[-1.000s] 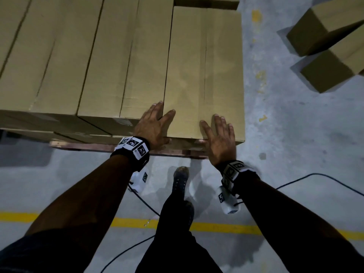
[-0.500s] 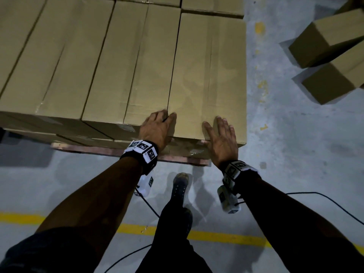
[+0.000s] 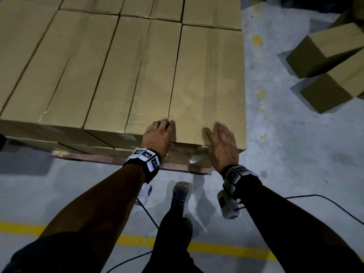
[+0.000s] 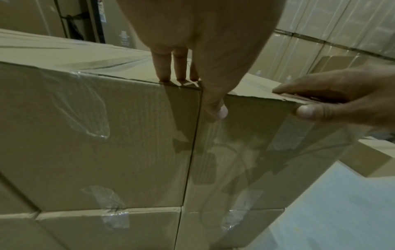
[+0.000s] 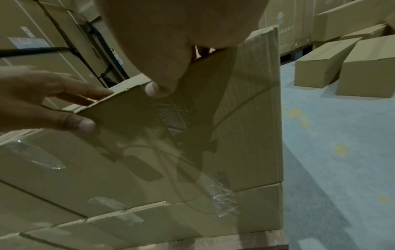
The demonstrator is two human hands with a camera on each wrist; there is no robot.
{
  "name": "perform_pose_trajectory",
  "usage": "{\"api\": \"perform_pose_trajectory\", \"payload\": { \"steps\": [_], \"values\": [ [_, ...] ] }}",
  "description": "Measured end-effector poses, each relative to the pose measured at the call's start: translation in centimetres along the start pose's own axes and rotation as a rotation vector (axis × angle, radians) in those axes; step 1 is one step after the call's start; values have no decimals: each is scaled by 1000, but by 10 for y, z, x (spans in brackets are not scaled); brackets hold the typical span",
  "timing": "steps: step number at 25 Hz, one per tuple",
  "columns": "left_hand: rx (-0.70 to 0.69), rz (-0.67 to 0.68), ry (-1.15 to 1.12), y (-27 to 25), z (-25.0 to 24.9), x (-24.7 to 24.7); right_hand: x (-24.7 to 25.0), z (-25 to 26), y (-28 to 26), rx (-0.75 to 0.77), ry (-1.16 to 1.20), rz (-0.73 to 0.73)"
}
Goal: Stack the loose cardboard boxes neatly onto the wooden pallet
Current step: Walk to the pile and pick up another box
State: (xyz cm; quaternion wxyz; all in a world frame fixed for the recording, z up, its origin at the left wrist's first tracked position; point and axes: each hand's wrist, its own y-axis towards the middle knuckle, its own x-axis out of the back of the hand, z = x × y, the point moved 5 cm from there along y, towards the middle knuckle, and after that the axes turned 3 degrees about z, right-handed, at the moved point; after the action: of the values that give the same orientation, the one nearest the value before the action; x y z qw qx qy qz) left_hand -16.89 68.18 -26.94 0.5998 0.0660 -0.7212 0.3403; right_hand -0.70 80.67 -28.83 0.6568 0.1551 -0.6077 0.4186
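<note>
Tan cardboard boxes sit in tight rows on a wooden pallet [image 3: 110,160]. The rightmost top box [image 3: 208,79] has both my hands at its near edge. My left hand [image 3: 158,135] is at the seam with the neighbouring box, fingers bent with tips on top and thumb [image 4: 215,110] down the front face. My right hand [image 3: 223,140] lies flat with straight fingers on top, near the box's right side. In the left wrist view its thumb [image 4: 307,113] presses the taped front face [image 5: 245,118]. Neither hand lifts anything.
Two loose boxes [image 3: 331,50] [image 3: 334,89] lie on the grey concrete floor to the right of the pallet. A black cable [image 3: 315,198] runs across the floor behind my right arm. My foot [image 3: 180,194] is just short of the pallet, and a yellow line [image 3: 216,248] crosses behind it.
Both hands have slid back toward the near edge of the rightmost box. My left fingers went from spread flat to bent at the seam. My head has moved closer over the stack.
</note>
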Motion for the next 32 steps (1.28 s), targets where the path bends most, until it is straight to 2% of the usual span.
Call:
{"api": "perform_pose_trajectory", "payload": {
  "steps": [8,19,28,32],
  "values": [
    [-37,-57,-4,-2,1,0,2,-1,6,-16,-27,28],
    [-40,-63,43,-1,1,-2,2,0,13,17,-60,53],
    [-13,-10,36,3,-2,-15,3,0,15,19,-68,100],
    [27,52,-24,3,-10,-9,20,-5,-12,-12,60,96]
  ]
}}
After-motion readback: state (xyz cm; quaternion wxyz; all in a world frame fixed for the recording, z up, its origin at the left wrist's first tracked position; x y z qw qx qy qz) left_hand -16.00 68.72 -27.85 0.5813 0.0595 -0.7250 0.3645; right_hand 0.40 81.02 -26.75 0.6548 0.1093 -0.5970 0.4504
